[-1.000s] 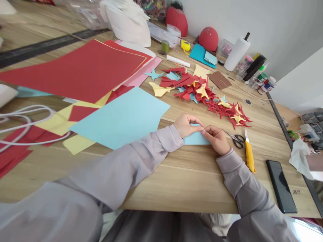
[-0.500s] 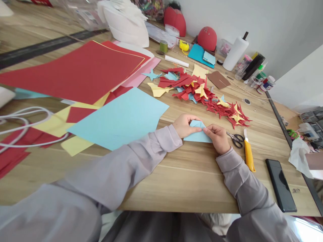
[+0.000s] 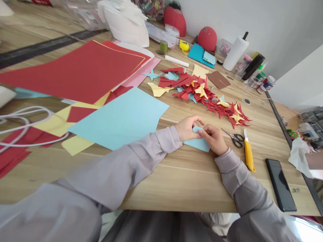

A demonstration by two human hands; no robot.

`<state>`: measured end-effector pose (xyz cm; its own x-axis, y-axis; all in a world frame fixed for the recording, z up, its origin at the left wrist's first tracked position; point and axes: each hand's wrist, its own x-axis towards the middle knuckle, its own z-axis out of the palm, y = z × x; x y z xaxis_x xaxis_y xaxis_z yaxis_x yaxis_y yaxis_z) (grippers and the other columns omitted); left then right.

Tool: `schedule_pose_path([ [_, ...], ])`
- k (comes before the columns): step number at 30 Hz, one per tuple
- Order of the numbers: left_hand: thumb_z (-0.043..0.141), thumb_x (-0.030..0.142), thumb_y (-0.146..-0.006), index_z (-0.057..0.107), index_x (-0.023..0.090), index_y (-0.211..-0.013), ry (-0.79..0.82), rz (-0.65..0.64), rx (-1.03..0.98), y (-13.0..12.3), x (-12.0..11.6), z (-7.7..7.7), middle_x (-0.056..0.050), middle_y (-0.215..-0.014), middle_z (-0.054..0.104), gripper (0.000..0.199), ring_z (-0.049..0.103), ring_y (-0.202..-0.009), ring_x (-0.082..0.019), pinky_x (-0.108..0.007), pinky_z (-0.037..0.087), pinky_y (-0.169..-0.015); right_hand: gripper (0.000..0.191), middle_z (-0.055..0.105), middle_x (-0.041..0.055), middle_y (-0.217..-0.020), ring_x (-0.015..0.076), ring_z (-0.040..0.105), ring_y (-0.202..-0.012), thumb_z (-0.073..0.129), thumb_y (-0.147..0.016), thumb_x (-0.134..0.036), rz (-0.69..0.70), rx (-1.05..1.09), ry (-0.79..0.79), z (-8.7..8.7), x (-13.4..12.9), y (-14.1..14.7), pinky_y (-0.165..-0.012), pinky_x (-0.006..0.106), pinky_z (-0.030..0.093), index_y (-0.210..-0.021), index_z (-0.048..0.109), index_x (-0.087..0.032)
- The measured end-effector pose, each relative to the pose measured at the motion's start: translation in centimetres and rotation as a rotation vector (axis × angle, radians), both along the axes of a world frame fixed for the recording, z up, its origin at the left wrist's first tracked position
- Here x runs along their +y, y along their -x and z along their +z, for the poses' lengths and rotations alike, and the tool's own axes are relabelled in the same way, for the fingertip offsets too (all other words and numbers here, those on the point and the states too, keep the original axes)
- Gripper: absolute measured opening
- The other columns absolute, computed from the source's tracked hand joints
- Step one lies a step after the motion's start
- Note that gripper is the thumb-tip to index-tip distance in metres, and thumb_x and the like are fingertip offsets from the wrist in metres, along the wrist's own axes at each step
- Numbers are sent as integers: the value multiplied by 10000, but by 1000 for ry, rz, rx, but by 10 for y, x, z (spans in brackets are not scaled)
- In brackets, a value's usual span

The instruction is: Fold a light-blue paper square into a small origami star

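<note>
A small folded piece of light blue paper (image 3: 198,144) lies between my two hands, low over the wooden table (image 3: 181,185). My left hand (image 3: 187,128) grips its left side, fingers curled over the top. From the right, my right hand (image 3: 215,138) pinches the upper edge between thumb and fingers. Part of the fold is hidden under the fingers. Just right of my right hand lie black-handled scissors (image 3: 237,139) and a yellow-handled utility knife (image 3: 248,154) with its blade out. A large light blue sheet (image 3: 121,119) rests left of my left hand.
Beyond my hands spreads a pile of folded red, yellow and blue paper stars (image 3: 202,90). Large red sheets (image 3: 83,72) cover the left side, near a white cable (image 3: 32,144). A black phone (image 3: 280,185) lies front right. Bottles (image 3: 236,53) stand along the wall.
The folded blue paper has turned and shifted slightly toward me. My fingers cover more of its top, and my right hand has moved a little left.
</note>
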<state>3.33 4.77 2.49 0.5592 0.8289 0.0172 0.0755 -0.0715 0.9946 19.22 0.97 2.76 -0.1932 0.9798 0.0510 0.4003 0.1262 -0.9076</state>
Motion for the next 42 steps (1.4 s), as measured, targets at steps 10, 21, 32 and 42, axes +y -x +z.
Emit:
schedule_pose_path([
  [10, 745, 209, -531, 465, 173, -991, 75, -146, -107, 0, 0, 0, 105, -574, 526, 540, 472, -492, -78, -194, 345, -473, 523, 330, -69, -474, 63, 260, -454, 659, -698, -613, 57, 259, 161, 3, -1, -2, -450, 230, 212, -518, 402, -195],
  [21, 774, 212, -556, 473, 147, -1089, 114, -117, -209, -1, -2, -2, 63, -634, 584, 616, 513, -515, -83, -198, 379, -487, 526, 318, -80, -471, 57, 245, -453, 670, -684, -614, -42, 274, 147, 3, 0, -2, -434, 221, 201, -530, 388, -197],
  [32, 819, 226, -516, 536, 147, -1029, 160, -4, -247, 3, 4, -2, 51, -661, 599, 592, 541, -562, -84, -206, 416, -542, 566, 220, -68, -522, 61, 191, -489, 540, -771, -651, 63, 67, -7, 5, 1, -5, -433, 231, 181, -502, 325, -202],
  [42, 756, 257, -591, 614, 140, -892, 115, 31, -194, 0, 5, 1, 22, -675, 630, 352, 559, -614, -98, -224, 410, -600, 577, 247, -70, -492, 59, 204, -479, 586, -717, -670, 80, 42, 27, 6, -1, -4, -433, 228, 184, -484, 344, -201],
])
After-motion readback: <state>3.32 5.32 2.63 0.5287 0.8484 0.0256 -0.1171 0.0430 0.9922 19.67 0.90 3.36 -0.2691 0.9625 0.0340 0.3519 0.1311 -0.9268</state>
